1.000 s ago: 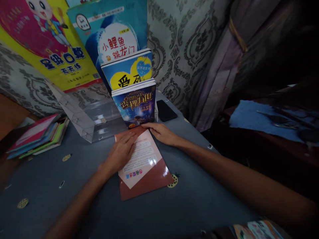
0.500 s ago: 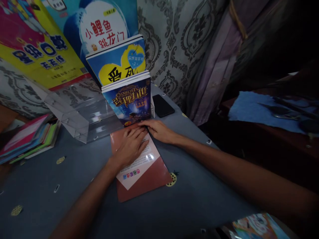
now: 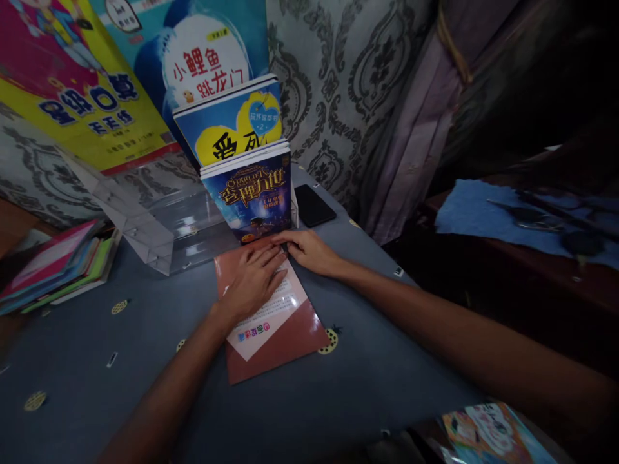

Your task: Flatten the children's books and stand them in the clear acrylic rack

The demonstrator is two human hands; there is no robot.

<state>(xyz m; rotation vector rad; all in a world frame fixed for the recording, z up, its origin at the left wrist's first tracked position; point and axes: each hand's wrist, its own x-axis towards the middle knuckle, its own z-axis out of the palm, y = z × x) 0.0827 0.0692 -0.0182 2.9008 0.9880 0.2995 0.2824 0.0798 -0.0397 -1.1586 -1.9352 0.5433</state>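
1. The red book (image 3: 286, 351) is a thin, glossy rectangle with a slanted white text panel. It lies flat on the table (image 3: 367, 386), and its far edge meets the foot of the stand (image 3: 155, 225).
2. The table wears a smooth grey-blue cloth dotted with small yellow pineapples.
3. The stand is clear, hard plastic, stepped and sharp-cornered. It holds a dark blue book (image 3: 251, 203) upright, with a blue-and-yellow one (image 3: 227, 125) behind it.
4. A flat black phone (image 3: 314, 205) lies just right of the stand, and a loose pile of thin, bright books (image 3: 58, 264) sits well to the left.
5. The left hand (image 3: 254, 283) lies palm down on the red book's far half. Its fingers are straight and slightly spread, pressing without clasping anything.
6. The right hand (image 3: 309, 252) also lies flat, with the wrist on the cloth. Its fingers stretch leftward along the book's far right corner beneath the dark blue book, uncurled and holding nothing.
7. Both forearms run in from the near edge and converge on the book.
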